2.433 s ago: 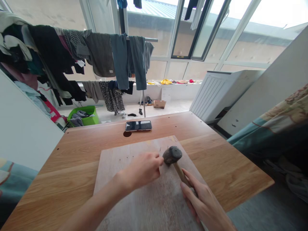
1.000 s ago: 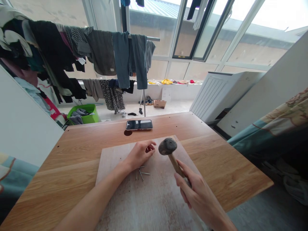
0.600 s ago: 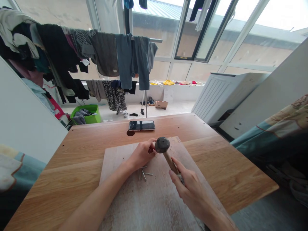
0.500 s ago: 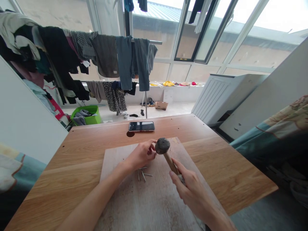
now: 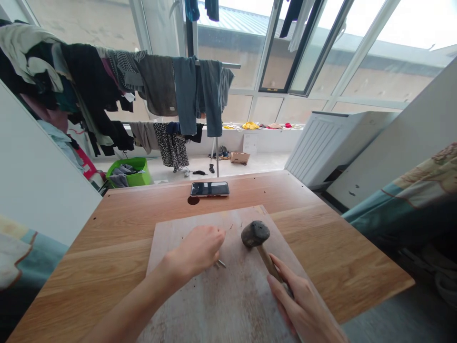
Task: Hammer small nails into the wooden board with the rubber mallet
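Observation:
My right hand (image 5: pixel 298 297) is wrapped round the wooden handle of a rubber mallet (image 5: pixel 255 233). Its black head hangs low over the right part of a pale wooden board (image 5: pixel 246 305). Above the middle of that board, my left hand (image 5: pixel 202 245) has its fingers curled in and closed, and whatever they may hold is hidden. Loose nails (image 5: pixel 222 263) poke out from under this hand, partly covered by it. Beyond the fingers, toward the board's far edge, a small thin nail (image 5: pixel 231 226) shows on the surface.
The board rests on a wood-grain table (image 5: pixel 321 238). A phone (image 5: pixel 210 189) lies at the table's far side, beside a dark round hole (image 5: pixel 193 200). Past the table are a green basket (image 5: pixel 137 177), clothes on a drying rack (image 5: pixel 185 95) and a white ribbed appliance (image 5: pixel 317 143).
My left hand has moved nearer and turned knuckles-up, now covering most of the loose nails. My right hand has brought the mallet right and nearer to me.

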Action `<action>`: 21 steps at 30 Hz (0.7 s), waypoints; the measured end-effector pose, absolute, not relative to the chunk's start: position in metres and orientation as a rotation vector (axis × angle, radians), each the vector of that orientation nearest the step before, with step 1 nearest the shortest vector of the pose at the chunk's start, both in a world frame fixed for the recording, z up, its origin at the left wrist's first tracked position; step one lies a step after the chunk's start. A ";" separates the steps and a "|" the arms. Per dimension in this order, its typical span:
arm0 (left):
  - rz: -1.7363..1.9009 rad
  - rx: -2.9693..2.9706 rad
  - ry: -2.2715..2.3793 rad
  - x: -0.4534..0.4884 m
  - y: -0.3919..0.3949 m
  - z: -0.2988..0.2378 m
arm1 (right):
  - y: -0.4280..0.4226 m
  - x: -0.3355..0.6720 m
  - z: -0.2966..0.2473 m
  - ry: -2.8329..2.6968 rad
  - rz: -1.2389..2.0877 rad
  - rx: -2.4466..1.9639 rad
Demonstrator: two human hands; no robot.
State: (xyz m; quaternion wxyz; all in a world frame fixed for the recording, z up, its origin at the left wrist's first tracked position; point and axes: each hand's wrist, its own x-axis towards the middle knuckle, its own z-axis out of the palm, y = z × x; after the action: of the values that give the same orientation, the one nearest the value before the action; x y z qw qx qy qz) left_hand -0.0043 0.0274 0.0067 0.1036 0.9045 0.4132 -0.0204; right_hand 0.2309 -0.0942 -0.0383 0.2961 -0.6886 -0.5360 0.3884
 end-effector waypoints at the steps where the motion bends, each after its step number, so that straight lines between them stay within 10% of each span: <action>1: -0.048 2.665 1.226 -0.004 0.028 0.007 | -0.094 0.229 -0.036 -1.426 1.055 -1.829; 21: 0.715 2.014 0.995 -0.015 0.063 -0.023 | -0.091 0.229 -0.034 -1.397 1.142 -1.856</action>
State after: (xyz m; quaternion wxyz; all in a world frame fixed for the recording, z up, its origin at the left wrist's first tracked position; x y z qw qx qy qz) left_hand -0.0152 0.0630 -0.0233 0.3820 0.7895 0.3901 0.2804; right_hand 0.2293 -0.0912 -0.0338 0.2733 -0.6897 -0.5192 0.4244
